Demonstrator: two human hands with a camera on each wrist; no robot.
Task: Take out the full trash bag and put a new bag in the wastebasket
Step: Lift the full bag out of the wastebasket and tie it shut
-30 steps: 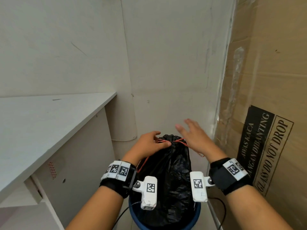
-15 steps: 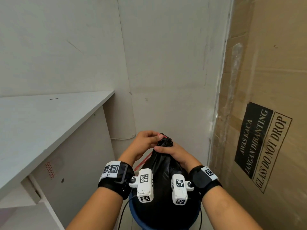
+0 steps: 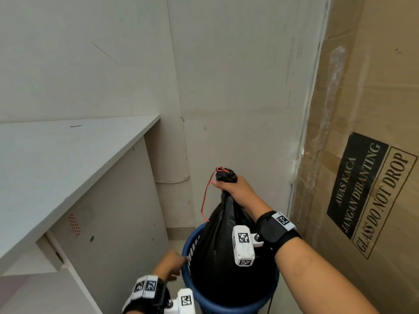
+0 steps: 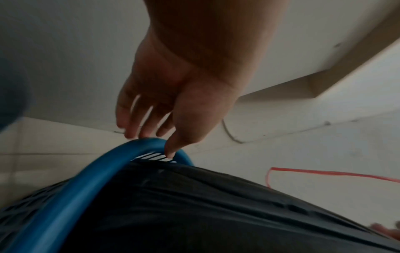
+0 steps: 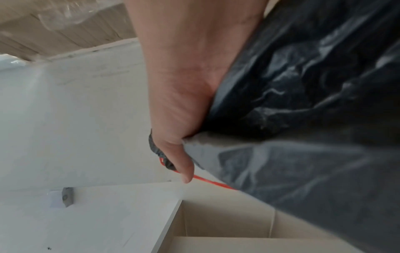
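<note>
the right hand is clenched around the gathered neck of the black trash bag, and it holds the bag up above the blue wastebasket. in the right wrist view the thumb presses on the bunched plastic and the other fingers are hidden behind the bag. the top of the bag sticks out over the fist as a small crumpled knot. a thin red drawstring comes out of this knot and hangs down in a loop on the left side of the bag, free in the air. the lower part of the bag is still inside the wastebasket, and the upper part is stretched and narrow.

the left hand is low, at the left side of the wastebasket. its fingers are straight and a little spread, released, and they reach the rounded blue rim; the picture is blurred, so i cannot tell if all of them touch it. the thumb lies over the slotted wall just under the rim.

the place around is narrow. on the left stands a white desk with a flat top and a side panel, and the wastebasket is just beside this panel. on the right a big cardboard box stands close to the wastebasket, with a black label "glass do not drop" and clear tape along its edge. behind the wastebasket is a pale wall, with a thin cable low on it. both wrists carry black straps with white marker blocks
</note>
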